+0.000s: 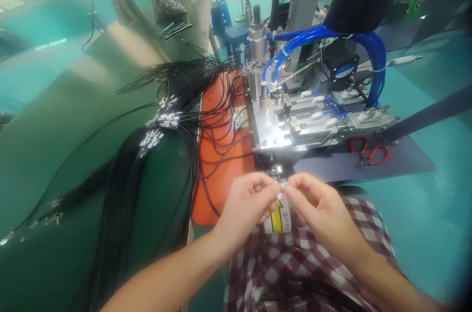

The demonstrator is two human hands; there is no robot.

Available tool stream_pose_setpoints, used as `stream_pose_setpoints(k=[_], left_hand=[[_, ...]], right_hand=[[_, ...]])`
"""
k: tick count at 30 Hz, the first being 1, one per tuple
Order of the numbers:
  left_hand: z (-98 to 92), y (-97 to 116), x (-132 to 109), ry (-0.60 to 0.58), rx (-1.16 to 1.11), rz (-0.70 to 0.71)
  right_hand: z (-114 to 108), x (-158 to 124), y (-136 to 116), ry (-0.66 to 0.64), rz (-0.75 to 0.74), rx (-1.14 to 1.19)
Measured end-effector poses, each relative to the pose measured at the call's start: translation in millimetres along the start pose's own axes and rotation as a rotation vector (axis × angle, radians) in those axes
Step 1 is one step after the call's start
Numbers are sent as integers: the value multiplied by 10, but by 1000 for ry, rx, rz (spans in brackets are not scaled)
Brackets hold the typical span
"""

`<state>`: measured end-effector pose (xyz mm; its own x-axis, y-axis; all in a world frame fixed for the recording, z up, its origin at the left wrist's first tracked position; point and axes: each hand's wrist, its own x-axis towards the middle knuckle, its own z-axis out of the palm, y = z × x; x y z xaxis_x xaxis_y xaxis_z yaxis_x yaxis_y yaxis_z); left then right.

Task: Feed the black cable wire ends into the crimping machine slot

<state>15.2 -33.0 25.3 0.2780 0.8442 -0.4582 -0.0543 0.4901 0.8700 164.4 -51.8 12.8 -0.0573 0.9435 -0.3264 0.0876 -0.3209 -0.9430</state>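
Observation:
My left hand [249, 204] and my right hand [317, 206] meet at their fingertips in front of the metal machine [269, 130]. Both are closed in a pinch around a tiny part between them, too small to make out. Just below the fingertips shows a white label [287, 221] with a yellow arrow. Left of my hands lies an orange board [214, 196], crossed by several thin black cables [212, 155] that run to the machine's edge.
On the green table, a thick bundle of black cables [123, 189] has white tips [151, 141]. Red-handled pliers [363, 158] lie at the right. Blue hoses [376, 66] arch over the machine. A bag of small parts [167, 6] and a blue stool [236, 34] are farther back.

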Motion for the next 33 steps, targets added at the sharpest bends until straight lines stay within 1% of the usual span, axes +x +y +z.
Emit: stream_pose_setpoints(k=[4,6,8,12,14,17,20,22,24,25,26,27,30,32,33], left_hand=[[6,13,5,-9,-13,-21],[4,21,9,-12,-14,-22],[-1,25,12,-20,-10,-24],[-7,26,8,-54,-6,-31],[-9,27,1,-72,-14,-45],[-19,37,-6,-107,-31,-79],[-36,73,0,-179,-20,-102],[-47,111,4,-201,15,-118],[-58,147,1,-162,83,-107],[-65,158,-3,-128,138,-81],[-74,160,-5,-86,215,-28],[-85,154,-5,-37,316,58],[-136,85,32,107,698,416],[-184,21,95,148,924,621],[-210,-8,134,147,1010,684]], right_hand=[[-59,24,13,-48,45,-28],[-104,53,-5,-68,13,-90],[-139,84,-28,-68,-83,-201],[-158,139,-58,-103,-349,-470],[-156,160,-67,-148,-416,-509],[-162,190,-69,-225,-469,-427],[-173,217,-41,-313,-465,-278],[-184,232,-8,-315,-458,-200],[-204,252,23,-259,-469,-159],[-218,266,36,-221,-475,-149],[-233,285,49,-185,-479,-145],[-246,307,62,-154,-473,-144],[-263,400,119,-107,-441,-145],[-245,472,176,-83,-427,-138],[-230,507,207,-67,-423,-134]])
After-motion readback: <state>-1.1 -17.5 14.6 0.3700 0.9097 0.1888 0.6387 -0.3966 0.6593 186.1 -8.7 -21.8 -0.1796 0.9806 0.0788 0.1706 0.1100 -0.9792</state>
